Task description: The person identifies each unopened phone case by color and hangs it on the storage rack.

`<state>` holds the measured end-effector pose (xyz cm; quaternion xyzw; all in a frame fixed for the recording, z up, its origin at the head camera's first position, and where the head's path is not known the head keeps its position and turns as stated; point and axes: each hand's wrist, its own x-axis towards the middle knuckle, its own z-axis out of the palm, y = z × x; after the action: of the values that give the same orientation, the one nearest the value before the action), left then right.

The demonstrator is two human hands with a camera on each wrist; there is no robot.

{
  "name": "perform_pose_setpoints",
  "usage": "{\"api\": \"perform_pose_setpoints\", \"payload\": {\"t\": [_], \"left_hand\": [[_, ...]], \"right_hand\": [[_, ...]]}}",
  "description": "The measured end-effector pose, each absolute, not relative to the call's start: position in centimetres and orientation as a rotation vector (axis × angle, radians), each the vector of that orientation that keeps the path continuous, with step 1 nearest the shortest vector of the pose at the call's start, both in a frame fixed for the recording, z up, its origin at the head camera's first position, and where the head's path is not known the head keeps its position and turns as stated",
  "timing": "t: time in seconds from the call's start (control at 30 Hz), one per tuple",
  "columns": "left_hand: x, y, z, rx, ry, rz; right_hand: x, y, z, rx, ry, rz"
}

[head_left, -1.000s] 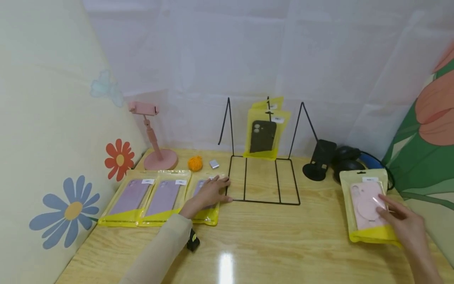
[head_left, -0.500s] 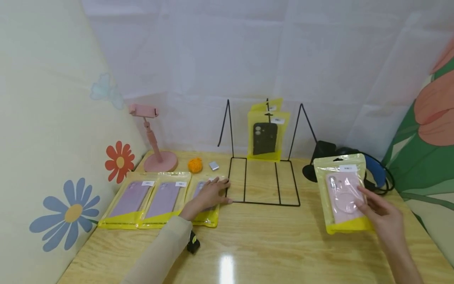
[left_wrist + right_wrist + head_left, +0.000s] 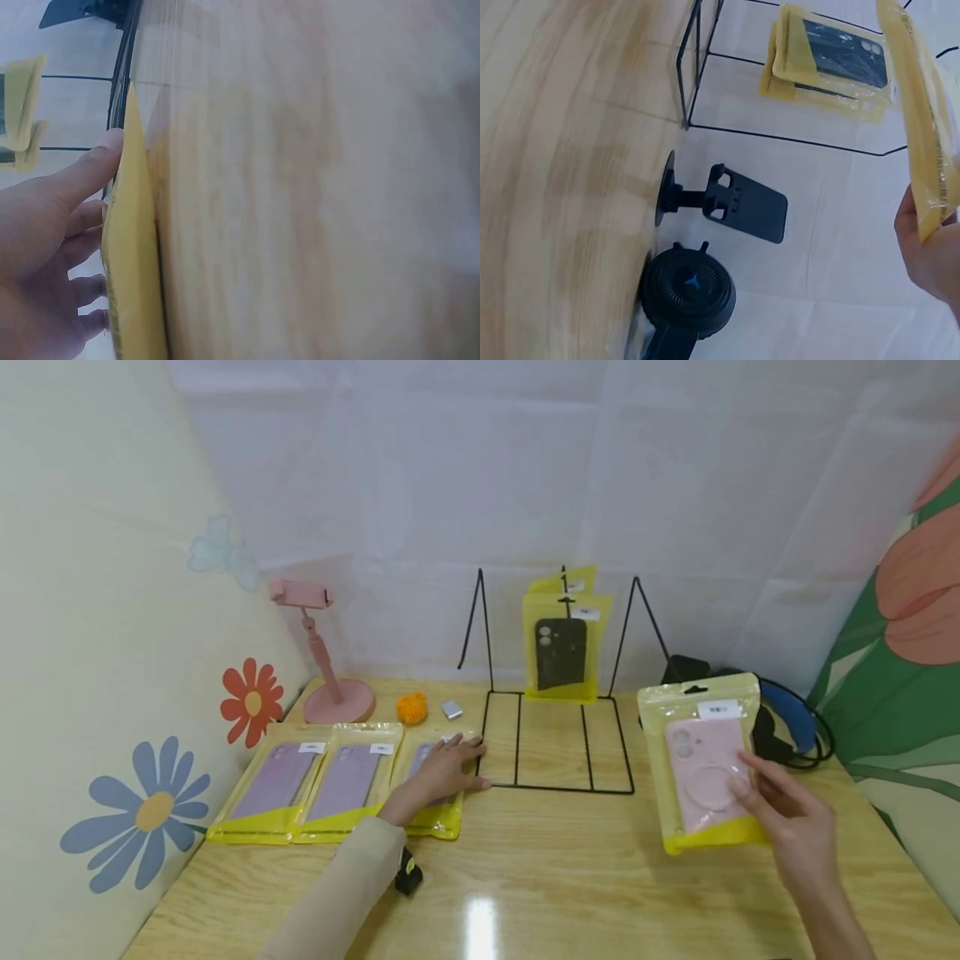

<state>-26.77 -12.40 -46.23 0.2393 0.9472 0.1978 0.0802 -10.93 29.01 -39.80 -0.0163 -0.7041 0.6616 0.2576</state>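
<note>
The pale wooden table [image 3: 570,868] lies under both hands. Beyond and between them stands the black wire display rack [image 3: 555,727], a yellow packet with a dark phone case [image 3: 564,647] hanging on it. The right hand [image 3: 787,827] pinches the lower right corner of a yellow-edged clear plastic packet holding a pink phone case [image 3: 701,760], lifted off the table and facing the person. It looks light and slick, the film floppy around a stiffer case, so a hold across the case itself would likely be steadier than the corner. The left hand [image 3: 438,772] rests flat, fingers spread, on a similar yellow packet with a purple case [image 3: 435,777].

Only the right wrist view shows a black folding phone stand [image 3: 727,201] and a round black holder [image 3: 686,292] plainly; the left wrist view shows the purple packet's edge [image 3: 131,255] on the wood.
</note>
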Motion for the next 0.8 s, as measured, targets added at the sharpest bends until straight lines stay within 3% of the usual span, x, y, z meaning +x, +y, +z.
{"api": "perform_pose_setpoints", "payload": {"t": [0.8], "left_hand": [[-26.8,-12.4,-46.2,0.708,2.821,0.604]], "right_hand": [[-10.5,28.0,-39.9,0.068,-1.968,1.758]]}}
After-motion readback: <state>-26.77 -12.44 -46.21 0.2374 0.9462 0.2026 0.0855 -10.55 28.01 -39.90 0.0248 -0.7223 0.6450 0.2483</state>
